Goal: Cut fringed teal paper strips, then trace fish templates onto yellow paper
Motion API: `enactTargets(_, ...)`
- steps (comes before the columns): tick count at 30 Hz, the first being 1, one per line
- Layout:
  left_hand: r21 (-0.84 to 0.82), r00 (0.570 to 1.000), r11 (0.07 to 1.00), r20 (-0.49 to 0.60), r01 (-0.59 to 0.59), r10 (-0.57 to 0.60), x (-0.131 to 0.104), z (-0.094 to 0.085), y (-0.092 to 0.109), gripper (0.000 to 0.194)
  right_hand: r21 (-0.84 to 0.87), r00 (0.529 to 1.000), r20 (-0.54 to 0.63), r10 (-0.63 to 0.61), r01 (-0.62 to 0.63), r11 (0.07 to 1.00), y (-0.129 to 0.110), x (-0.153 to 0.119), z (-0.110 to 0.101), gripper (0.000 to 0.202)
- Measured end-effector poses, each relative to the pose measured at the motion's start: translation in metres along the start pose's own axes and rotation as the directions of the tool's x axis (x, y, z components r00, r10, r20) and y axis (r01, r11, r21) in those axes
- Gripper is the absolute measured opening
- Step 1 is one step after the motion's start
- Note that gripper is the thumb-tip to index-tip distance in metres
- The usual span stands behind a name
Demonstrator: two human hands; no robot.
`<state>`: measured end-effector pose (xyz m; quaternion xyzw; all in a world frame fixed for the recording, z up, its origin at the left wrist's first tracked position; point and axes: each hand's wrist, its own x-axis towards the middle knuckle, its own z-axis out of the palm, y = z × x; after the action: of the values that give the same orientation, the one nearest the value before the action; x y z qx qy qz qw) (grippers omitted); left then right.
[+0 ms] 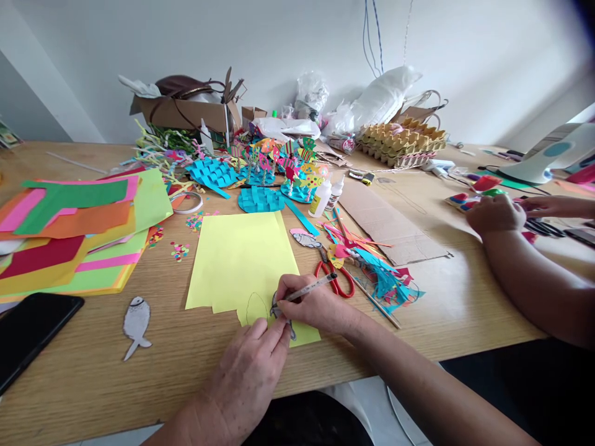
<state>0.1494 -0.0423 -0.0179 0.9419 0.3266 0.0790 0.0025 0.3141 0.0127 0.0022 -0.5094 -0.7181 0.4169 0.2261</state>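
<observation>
A sheet of yellow paper (246, 248) lies on the table in front of me, its lower left edge cut in steps. On its lower part a grey fish cutout (292, 331) is partly covered by my hands. My left hand (253, 362) presses the cutout down with its fingers together. In my right hand (311, 303) is a pen (309, 288), its tip by the cutout's edge. Beside it an outlined fish body (257, 308) is drawn on the paper. Another grey fish cutout (137, 322) rests to the left, and a smaller one (304, 238) beyond the sheet.
Red-handled scissors (344, 282) and paper scraps (385, 279) lie to the right, near cardboard (390, 223). Coloured sheets (83, 210) and a phone (37, 334) are at left. Glue bottles (320, 199) stand behind. Another person's hand (496, 214) works at far right.
</observation>
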Motion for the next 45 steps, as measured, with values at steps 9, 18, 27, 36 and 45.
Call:
enactTargets(9, 0.010, 0.997, 1.000, -0.082, -0.011, 0.012, 0.001, 0.007, -0.001, 0.034, -0.005, 0.999, -0.035, -0.002, 0.002, 1.000, 0.003, 0.001, 0.002, 0.009)
enactTargets(18, -0.030, 0.999, 1.000, -0.039, -0.005, 0.003, 0.001, 0.004, -0.003, 0.033, -0.007, 0.996, -0.094, 0.004, -0.005, 1.000, 0.002, 0.003, 0.003, 0.009)
enactTargets(27, -0.030, 0.996, 0.999, -0.085, -0.015, 0.013, 0.006, 0.006, -0.005, 0.029, -0.011, 0.991, -0.130, 0.007, -0.009, 1.000, 0.001, 0.005, 0.001, 0.011)
enactTargets(36, 0.032, 0.995, 0.999, -0.088, -0.034, 0.037, 0.012, 0.005, -0.006, 0.027, 0.018, 0.992, -0.129, 0.006, -0.004, 1.000, 0.004, 0.006, 0.001, 0.010)
enactTargets(45, 0.073, 0.996, 0.996, -0.066, -0.053, 0.058, 0.011, 0.005, -0.006, 0.029, 0.096, 0.973, -0.232, -0.005, 0.028, 0.995, 0.005, 0.001, -0.001, 0.006)
